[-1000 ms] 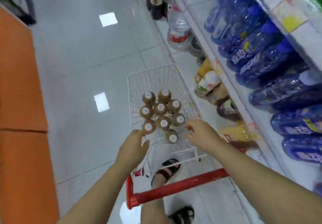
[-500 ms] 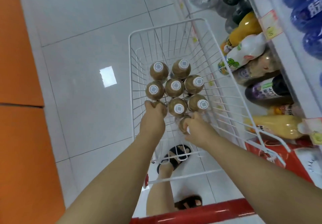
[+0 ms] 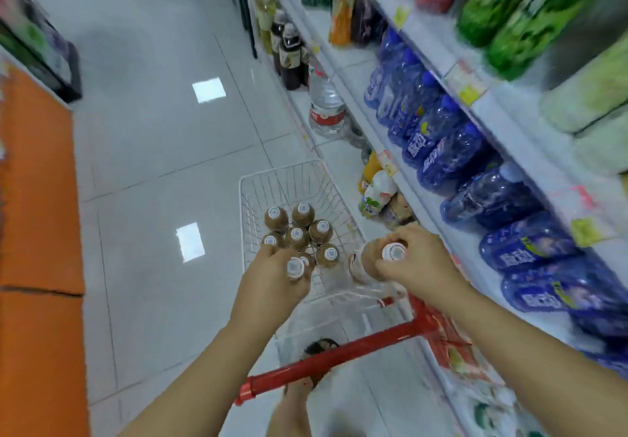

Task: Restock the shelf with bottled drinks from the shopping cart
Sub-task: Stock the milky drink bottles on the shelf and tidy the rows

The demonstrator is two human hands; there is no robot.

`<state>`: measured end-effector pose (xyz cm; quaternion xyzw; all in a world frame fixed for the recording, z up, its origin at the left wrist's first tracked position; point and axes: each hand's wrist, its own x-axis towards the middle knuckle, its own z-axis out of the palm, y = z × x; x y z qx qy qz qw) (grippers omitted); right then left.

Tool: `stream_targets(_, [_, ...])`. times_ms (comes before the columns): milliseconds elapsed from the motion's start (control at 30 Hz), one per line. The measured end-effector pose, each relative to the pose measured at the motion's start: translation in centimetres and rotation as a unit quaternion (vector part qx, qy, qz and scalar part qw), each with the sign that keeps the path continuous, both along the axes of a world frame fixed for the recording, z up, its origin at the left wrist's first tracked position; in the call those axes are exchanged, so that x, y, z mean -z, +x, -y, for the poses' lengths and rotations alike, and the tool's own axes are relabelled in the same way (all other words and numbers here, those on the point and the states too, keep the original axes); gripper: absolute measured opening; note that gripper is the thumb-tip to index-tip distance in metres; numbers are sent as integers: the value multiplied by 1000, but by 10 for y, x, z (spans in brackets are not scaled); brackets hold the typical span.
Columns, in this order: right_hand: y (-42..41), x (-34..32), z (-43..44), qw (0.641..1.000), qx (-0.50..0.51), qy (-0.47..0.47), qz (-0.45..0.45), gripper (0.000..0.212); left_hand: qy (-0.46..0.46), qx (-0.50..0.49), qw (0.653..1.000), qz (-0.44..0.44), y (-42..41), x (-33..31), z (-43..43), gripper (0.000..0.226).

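Currently, above the cart (image 3: pixel 339 355): left hand (image 3: pixel 268 288) clamped on first bottle (image 3: pixel 295 270); right hand (image 3: pixel 421 266) clamped on second bottle (image 3: pixel 365 263); likely stiff, weighty, slick; grip beneath cap (image 3: pixel 392 252)

Nothing reads cleanly: white characters on the blue bottles (image 3: pixel 441 151) are blurred past reading, and the yellow price tags (image 3: pixel 470 93), the red band on the water jug (image 3: pixel 324 110) and the cap prints on the brown bottles (image 3: pixel 296 236) are all illegible.
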<state>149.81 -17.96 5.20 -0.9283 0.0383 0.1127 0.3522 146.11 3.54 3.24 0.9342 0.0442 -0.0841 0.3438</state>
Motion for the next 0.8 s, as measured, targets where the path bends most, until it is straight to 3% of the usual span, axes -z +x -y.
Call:
stream_targets(233, [-44,-194,61,981,74,87,156,19,-110,60,974,187,-3,-172,50,18])
stream_targets(400, [-91,-306,102,929,128,94,333,23,-180,127,923,314,3,-288,105,17])
stream_targets(533, [-130,-357,131,872,174,4,458,32,-368,147,868,300,2,-348,158,4])
stream_targets(633, [-153,-380,147,824,195,-59,528,39,-447,157,823,312,-4,-374,200,36])
stream_targets(800, [-164,-397,176,786,234,-99,563,43,-539,128,770,317,-5,-392,264,41])
